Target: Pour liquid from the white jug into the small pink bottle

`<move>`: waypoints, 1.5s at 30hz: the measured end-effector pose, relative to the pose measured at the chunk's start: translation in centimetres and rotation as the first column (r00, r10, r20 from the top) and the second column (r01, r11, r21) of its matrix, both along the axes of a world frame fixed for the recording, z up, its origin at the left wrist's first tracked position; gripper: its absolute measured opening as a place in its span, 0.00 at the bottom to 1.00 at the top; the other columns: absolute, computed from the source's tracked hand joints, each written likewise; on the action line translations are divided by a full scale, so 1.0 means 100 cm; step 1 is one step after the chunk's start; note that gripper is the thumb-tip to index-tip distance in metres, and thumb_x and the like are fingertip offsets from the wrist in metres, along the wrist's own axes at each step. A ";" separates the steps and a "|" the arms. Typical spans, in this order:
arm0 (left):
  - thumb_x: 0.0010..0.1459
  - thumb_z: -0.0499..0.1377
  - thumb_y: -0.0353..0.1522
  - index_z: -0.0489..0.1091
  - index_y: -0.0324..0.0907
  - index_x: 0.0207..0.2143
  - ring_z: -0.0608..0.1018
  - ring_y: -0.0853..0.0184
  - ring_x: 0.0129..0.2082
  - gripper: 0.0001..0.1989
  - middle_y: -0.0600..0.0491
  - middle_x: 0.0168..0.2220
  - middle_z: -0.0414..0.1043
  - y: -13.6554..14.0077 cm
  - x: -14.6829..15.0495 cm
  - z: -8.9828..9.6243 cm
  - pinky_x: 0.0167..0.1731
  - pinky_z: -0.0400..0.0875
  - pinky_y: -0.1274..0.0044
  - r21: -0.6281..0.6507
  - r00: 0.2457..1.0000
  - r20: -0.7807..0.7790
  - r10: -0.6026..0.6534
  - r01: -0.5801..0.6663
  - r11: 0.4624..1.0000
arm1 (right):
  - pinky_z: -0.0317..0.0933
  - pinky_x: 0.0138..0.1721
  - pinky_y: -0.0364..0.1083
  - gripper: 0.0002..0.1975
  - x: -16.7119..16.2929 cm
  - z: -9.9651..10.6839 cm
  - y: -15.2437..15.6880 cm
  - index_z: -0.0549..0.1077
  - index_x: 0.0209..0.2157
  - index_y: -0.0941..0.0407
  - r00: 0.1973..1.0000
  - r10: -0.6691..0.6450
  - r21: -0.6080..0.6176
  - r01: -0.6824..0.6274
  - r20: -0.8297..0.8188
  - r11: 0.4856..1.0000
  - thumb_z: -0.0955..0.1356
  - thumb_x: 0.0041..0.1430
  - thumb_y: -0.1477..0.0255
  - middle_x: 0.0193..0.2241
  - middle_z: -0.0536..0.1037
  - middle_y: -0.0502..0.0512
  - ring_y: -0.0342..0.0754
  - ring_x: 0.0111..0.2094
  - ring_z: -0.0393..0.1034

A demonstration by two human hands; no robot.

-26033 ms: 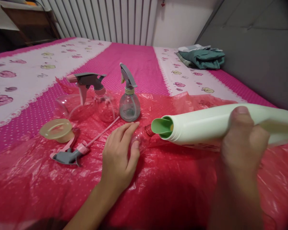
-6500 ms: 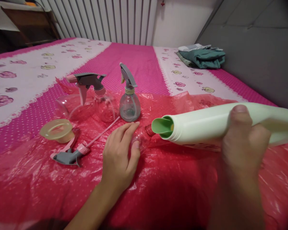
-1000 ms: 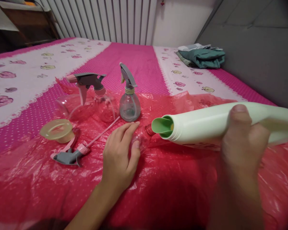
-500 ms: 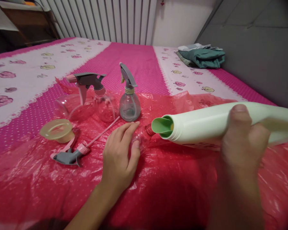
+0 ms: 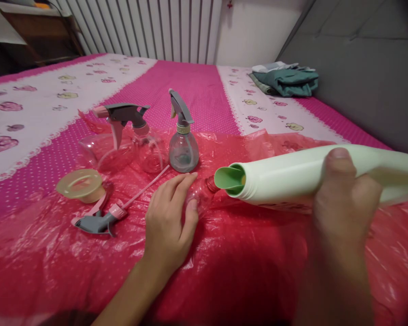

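Note:
My left hand (image 5: 170, 217) is wrapped round a clear spray bottle without its head (image 5: 201, 192), tilted with its neck to the right. My right hand (image 5: 343, 199) grips a pale green detergent bottle (image 5: 289, 170), held nearly on its side. Its green pouring spout (image 5: 229, 178) meets the small bottle's neck; whether liquid flows I cannot tell. Left of my left hand lies a grey and pink trigger spray head (image 5: 98, 222) with its pink tube. Behind it rests a yellowish translucent cap (image 5: 80, 184).
A small grey spray bottle (image 5: 183, 149) stands upright behind my left hand. Beside it is a clear spray bottle with a grey and pink trigger (image 5: 149, 151). Red plastic sheeting (image 5: 224, 271) covers the near bed. Folded clothes (image 5: 285, 80) lie at the back right, near a grey headboard (image 5: 367, 68).

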State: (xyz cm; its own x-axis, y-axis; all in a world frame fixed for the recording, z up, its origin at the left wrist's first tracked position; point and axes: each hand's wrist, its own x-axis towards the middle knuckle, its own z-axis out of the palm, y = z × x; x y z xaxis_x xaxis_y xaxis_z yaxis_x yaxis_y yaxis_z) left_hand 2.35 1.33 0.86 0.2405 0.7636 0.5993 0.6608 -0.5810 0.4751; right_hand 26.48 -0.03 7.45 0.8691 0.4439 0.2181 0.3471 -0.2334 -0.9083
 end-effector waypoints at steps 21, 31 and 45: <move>0.78 0.48 0.35 0.69 0.42 0.66 0.78 0.53 0.60 0.21 0.43 0.61 0.76 0.000 0.000 0.000 0.60 0.72 0.58 -0.003 1.000 -0.009 0.007 -0.007 1.000 | 0.65 0.40 0.58 0.36 -0.001 0.000 0.000 0.70 0.33 0.53 1.000 -0.017 0.002 0.017 0.016 1.000 0.63 0.44 0.34 0.32 0.77 0.60 0.59 0.40 0.74; 0.78 0.48 0.36 0.68 0.43 0.66 0.78 0.53 0.61 0.20 0.43 0.61 0.76 0.000 0.000 0.000 0.60 0.72 0.58 -0.005 1.000 -0.001 0.001 -0.001 1.000 | 0.65 0.37 0.56 0.36 -0.003 0.003 0.002 0.70 0.31 0.54 0.997 -0.015 0.002 0.015 0.078 1.000 0.63 0.41 0.34 0.31 0.75 0.61 0.58 0.37 0.73; 0.78 0.48 0.36 0.68 0.45 0.66 0.78 0.53 0.61 0.20 0.45 0.61 0.76 0.000 0.000 0.000 0.60 0.72 0.58 -0.020 1.000 0.007 0.003 -0.003 1.000 | 0.65 0.36 0.56 0.36 -0.001 0.003 -0.001 0.74 0.34 0.57 0.998 0.006 0.010 -0.006 0.067 1.000 0.69 0.40 0.37 0.31 0.77 0.61 0.58 0.36 0.73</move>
